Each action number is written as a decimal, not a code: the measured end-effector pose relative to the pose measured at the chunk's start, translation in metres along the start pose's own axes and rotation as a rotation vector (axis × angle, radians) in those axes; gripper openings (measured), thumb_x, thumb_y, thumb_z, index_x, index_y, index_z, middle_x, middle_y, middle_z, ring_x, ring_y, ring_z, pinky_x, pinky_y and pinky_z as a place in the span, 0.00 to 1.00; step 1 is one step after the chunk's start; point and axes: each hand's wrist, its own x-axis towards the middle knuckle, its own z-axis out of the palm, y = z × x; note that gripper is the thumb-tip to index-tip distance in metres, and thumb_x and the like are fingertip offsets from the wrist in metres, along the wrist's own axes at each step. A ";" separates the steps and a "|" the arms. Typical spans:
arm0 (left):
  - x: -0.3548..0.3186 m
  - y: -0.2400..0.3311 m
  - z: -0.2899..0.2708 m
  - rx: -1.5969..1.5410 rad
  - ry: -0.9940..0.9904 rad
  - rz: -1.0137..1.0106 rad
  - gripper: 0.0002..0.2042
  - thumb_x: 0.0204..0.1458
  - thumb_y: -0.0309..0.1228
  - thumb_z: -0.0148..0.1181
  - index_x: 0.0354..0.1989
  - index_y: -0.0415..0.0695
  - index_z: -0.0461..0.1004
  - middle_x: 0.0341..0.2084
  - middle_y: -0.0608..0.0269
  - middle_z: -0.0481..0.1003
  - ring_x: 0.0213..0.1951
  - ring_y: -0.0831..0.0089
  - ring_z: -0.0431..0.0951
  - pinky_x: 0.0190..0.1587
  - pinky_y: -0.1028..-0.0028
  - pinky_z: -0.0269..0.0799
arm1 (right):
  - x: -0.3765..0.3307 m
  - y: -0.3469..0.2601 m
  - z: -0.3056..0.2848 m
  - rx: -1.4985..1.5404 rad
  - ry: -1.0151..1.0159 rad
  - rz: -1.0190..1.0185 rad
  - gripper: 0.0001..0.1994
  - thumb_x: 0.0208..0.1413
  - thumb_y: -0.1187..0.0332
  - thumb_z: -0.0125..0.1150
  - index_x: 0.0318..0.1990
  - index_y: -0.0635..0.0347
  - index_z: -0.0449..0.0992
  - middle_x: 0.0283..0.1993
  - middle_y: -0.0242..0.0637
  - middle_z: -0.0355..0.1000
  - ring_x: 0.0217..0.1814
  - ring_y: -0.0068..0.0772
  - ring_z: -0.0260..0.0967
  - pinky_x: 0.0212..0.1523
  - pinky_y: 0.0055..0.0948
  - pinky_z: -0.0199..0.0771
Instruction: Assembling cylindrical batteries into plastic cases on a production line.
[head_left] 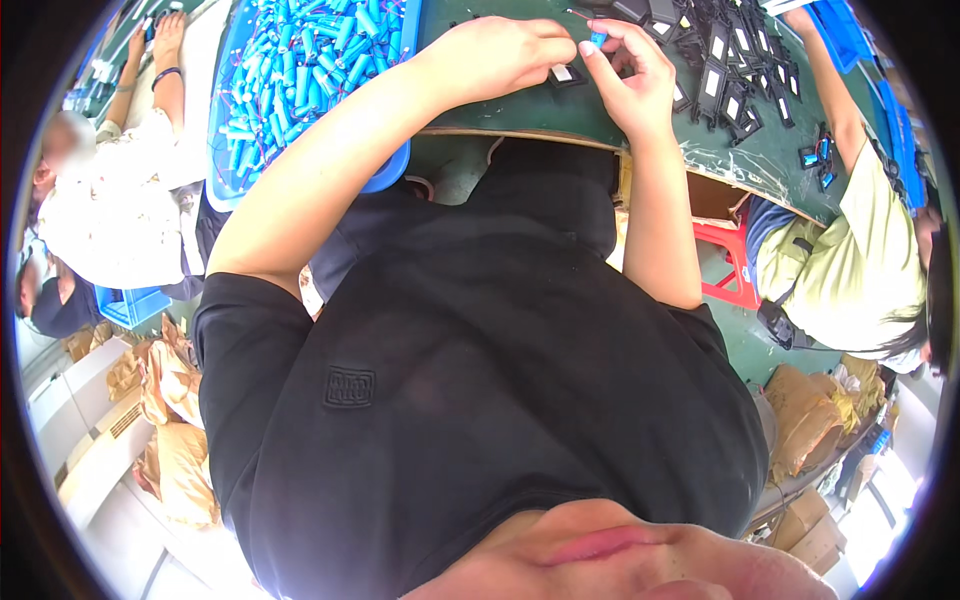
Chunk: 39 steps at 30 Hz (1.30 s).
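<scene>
I see my right hand (pixel 630 85) with thumb and forefinger pinched on a small blue cylindrical cell (pixel 597 39), the other fingers curled loosely under it. My left hand (pixel 500 55) is closed into a soft fist just beside the cell, knuckles up; I cannot tell whether it grips anything, though a small black case with a white label (pixel 563 73) lies right under it, just below the cell.

To do this well, I judge that I should keep the pinch near the cell's end so its thin leads stay free, steady the black case with the left hand, and bring the two together slowly, without twisting the wires.

The cell is short, round and bright blue, mostly hidden by my fingertips. It sits above the near edge of the green worktable (pixel 760 160).

Left of the cell, a blue tray (pixel 392 165) is heaped with many more blue cells (pixel 300 70). Right of the cell lie rows of black cases (pixel 725 80) with white labels. Further right of the cell a person in a pale yellow shirt (pixel 870 260) reaches onto the table; far left of it, another person in white (pixel 110 210) sits.
</scene>
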 end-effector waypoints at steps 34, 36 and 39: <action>-0.118 0.067 -0.039 -0.930 0.652 -0.490 0.06 0.57 0.14 0.57 0.36 0.39 0.76 0.36 0.66 0.78 0.33 0.86 0.72 0.37 0.82 0.67 | 0.026 -0.018 -0.010 -0.040 -0.552 -0.206 0.21 0.54 0.77 0.73 0.57 0.56 0.85 0.65 0.37 0.79 0.55 0.30 0.74 0.54 0.28 0.75; -0.122 0.073 -0.047 -0.953 0.780 -0.480 0.08 0.55 0.11 0.52 0.37 0.37 0.74 0.38 0.61 0.78 0.34 0.82 0.73 0.39 0.81 0.68 | 0.026 -0.012 -0.011 -0.046 -0.625 -0.207 0.22 0.52 0.78 0.73 0.57 0.56 0.85 0.66 0.37 0.78 0.57 0.32 0.74 0.57 0.31 0.73; -0.130 0.075 -0.057 -0.913 0.809 -0.408 0.08 0.55 0.12 0.52 0.39 0.36 0.74 0.38 0.61 0.77 0.36 0.82 0.74 0.39 0.80 0.69 | 0.028 -0.015 -0.009 -0.095 -0.650 -0.232 0.22 0.52 0.79 0.72 0.57 0.57 0.84 0.66 0.38 0.78 0.59 0.36 0.74 0.63 0.34 0.72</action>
